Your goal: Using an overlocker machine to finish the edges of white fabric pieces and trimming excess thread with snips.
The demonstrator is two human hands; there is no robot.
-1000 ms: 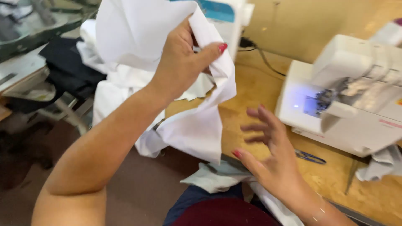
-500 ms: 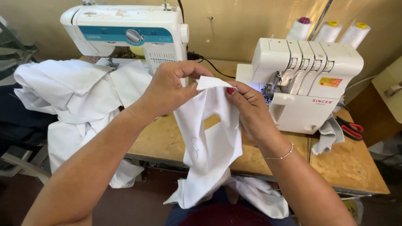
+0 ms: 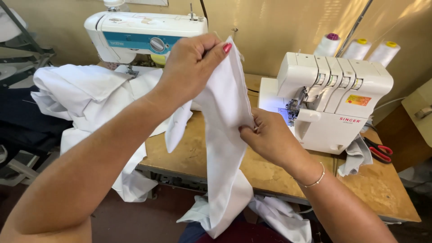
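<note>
Pinched between thumb and fingers, my left hand (image 3: 191, 67) keeps its grip closed on the top edge of the white cloth strip (image 3: 227, 148), raised high at upper centre of the frame, while my right hand (image 3: 265, 137) nips the same strip lower down along its right edge, at mid-frame. Held at two points like this, the strip hangs long and straight down past the front edge of the bench (image 3: 189, 153), which I judge lets me run the edge taut and check it. A heap of white fabric (image 3: 85, 94) lies on the bench at left, below the blue-and-white sewing machine (image 3: 144, 36); the white overlock machine (image 3: 333, 99) stands at right with red-handled scissors (image 3: 380, 150) beside it. Compared with half a second ago, my hands have drawn apart: they pinched close together then, and the cloth now hangs narrower and more stretched.
</note>
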